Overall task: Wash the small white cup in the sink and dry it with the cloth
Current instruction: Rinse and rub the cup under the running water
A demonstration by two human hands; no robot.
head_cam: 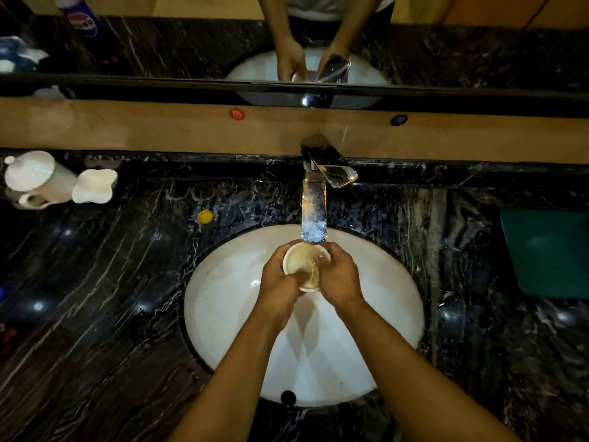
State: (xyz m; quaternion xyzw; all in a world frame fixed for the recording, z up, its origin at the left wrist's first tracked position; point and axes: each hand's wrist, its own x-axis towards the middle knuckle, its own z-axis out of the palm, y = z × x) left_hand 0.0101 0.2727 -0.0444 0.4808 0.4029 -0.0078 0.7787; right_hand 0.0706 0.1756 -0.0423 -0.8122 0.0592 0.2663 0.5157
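Now both forearms reaching in from the near edge of the worktop and meeting over the middle of the white sink (223, 301), just under the spout of the chrome faucet (314, 215). Left hand (279, 279) curled around the left side of the small white cup (302, 266), fingers wrapped on its outer wall, back of the hand turned up. Right hand (339, 275) closed on the right side of the same cup, fingers bent over the rim, thumb side toward the inside. Cup held between the two hands above the basin, tilted with its mouth up and a little toward the faucet. Inside of the cup looking yellowish and wet, with water shining on the near wall; rim round and whole. Stream of water not clear to see.

Elsewhere on the dark marble worktop (95, 298): a white lidded pot (35, 177) and a white wavy dish (94, 186) at the far left corner, touching each other; a small yellow cap (205, 216) near the far left rim of the sink; a green cloth (548, 253) at the right edge, well apart from the hands. Mirror (159, 49) behind, repeating hands and faucet.
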